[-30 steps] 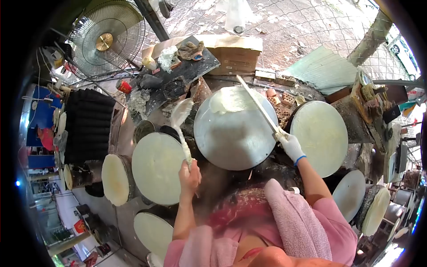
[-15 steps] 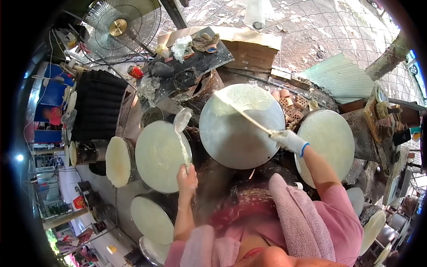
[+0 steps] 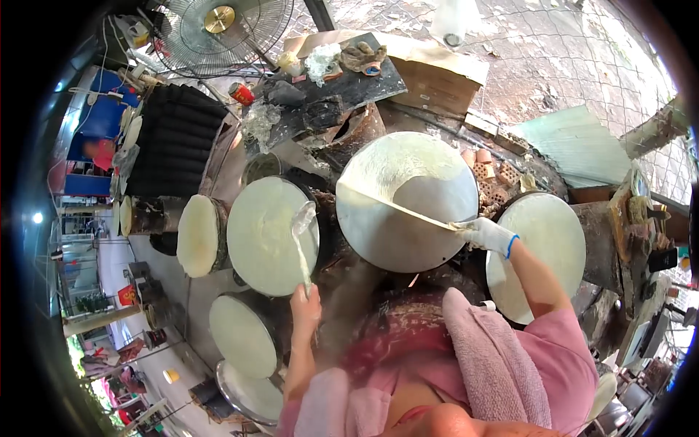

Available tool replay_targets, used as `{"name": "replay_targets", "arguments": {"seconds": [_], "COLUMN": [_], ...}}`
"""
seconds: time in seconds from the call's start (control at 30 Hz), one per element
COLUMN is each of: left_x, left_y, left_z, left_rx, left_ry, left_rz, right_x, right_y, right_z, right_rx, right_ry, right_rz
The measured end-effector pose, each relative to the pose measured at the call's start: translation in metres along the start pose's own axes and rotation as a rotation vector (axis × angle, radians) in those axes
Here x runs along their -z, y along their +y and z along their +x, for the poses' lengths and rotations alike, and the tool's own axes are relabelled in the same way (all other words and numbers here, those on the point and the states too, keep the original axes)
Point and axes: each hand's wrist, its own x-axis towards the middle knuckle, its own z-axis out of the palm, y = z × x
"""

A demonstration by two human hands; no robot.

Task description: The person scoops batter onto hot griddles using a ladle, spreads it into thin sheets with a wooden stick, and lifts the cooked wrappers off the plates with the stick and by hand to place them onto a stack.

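Observation:
Bare and closed, my left hand (image 3: 306, 304) grips the handle of a ladle (image 3: 300, 227), whose bowl is over the right part of a batter-covered round griddle (image 3: 266, 237). My right hand (image 3: 486, 236), in a white glove with a blue cuff, is wrapped round the end of a long thin stick (image 3: 408, 210). The stick slants up and left across the central griddle (image 3: 429, 237). Pale wet batter (image 3: 386, 164) coats the upper and left part of that griddle, and bare grey metal shows at the lower right.
More coated griddles stand at right (image 3: 542, 251) and lower left (image 3: 244, 336). Behind are bricks (image 3: 495, 182), a cardboard box (image 3: 437, 84), a dark board (image 3: 364, 91) with gloves and plastic, and a fan (image 3: 222, 33). A person in red (image 3: 100, 153) is at far left.
The stick's far end has swept left and down, and the batter now covers more of the central griddle's left side. The ladle has lowered. The whole view has turned.

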Motion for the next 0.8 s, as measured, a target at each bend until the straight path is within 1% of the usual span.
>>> {"name": "replay_targets", "arguments": {"seconds": [0.07, 0.1, 0.13, 0.2, 0.3, 0.33, 0.4, 0.43, 0.5, 0.53, 0.57, 0.67, 0.7, 0.77, 0.8], "left_x": [0.004, 0.005, 0.003, -0.002, -0.013, -0.017, -0.024, -0.029, -0.037, -0.041, -0.044, -0.043, -0.038, -0.025, -0.021], "left_y": [-0.017, -0.018, -0.017, -0.01, 0.004, 0.008, 0.017, 0.013, 0.007, 0.012, 0.017, 0.027, 0.023, 0.01, 0.009], "left_z": [0.0, 0.001, 0.004, 0.013, 0.028, 0.032, 0.044, 0.055, 0.072, 0.077, 0.08, 0.071, 0.064, 0.044, 0.028], "left_rx": [-0.036, -0.061, -0.086, -0.155, -0.274, -0.278, -0.292, -0.304, -0.355, -0.382, -0.372, -0.4, -0.401, -0.417, -0.383], "left_ry": [0.021, 0.023, 0.025, 0.04, 0.077, 0.064, 0.042, 0.028, 0.025, 0.022, -0.016, -0.078, -0.1, -0.146, -0.178], "left_rz": [0.08, 0.111, 0.14, 0.212, 0.348, 0.385, 0.455, 0.548, 0.682, 0.748, 0.824, 0.936, 0.961, 1.006, 1.041], "right_x": [0.019, 0.031, 0.04, 0.044, 0.029, 0.024, 0.024, 0.031, 0.04, 0.043, 0.045, 0.031, 0.019, 0.009, 0.004], "right_y": [0.009, 0.014, 0.005, -0.013, 0.001, -0.026, 0.0, 0.027, 0.042, 0.028, 0.012, 0.019, 0.004, 0.0, -0.001], "right_z": [0.009, 0.02, 0.031, 0.049, 0.057, 0.028, 0.01, 0.015, 0.029, 0.029, 0.029, 0.063, 0.053, 0.031, 0.02], "right_rx": [0.008, 0.093, 0.044, 0.117, 0.128, -0.053, 0.028, 0.221, 0.167, 0.139, 0.096, 0.19, 0.157, 0.012, -0.058], "right_ry": [0.044, 0.161, 0.217, 0.252, -0.059, -0.069, -0.08, -0.032, 0.154, 0.248, 0.281, 0.065, -0.008, -0.084, -0.117], "right_rz": [-0.006, -0.197, -0.14, -0.256, -0.193, -0.235, -0.13, -0.089, -0.163, -0.2, -0.21, -0.179, -0.155, -0.174, -0.187]}}
